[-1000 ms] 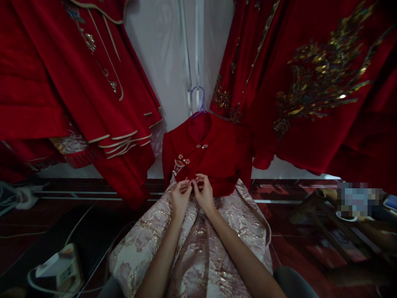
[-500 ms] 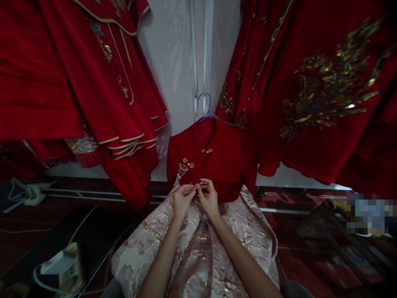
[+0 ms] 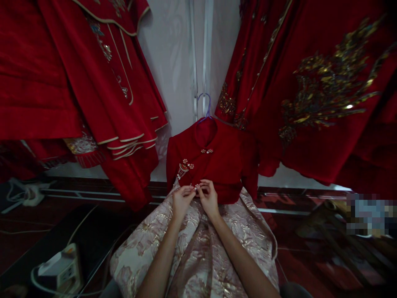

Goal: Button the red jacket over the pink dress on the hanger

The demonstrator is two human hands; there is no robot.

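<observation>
Head view: left hand (image 3: 182, 201), right hand (image 3: 208, 201), both pinching, I believe, red jacket's (image 3: 221, 169) beaded ornament (image 3: 197, 186): fine handling, demanding steadiness next.

No legible lettering, brands, numbers or signs, pixelated patch (image 3: 369, 213) at right unreadable, power strip (image 3: 68, 273) at lower left too dim

The left hand (image 3: 183, 202) and right hand (image 3: 209, 200) meet at the fingertips, pinching the lower front of a red jacket (image 3: 220, 169) on a purple hanger (image 3: 208, 111). Brocade (image 3: 139, 248) spreads nearer; red garments (image 3: 74, 82) hang left and right.
</observation>
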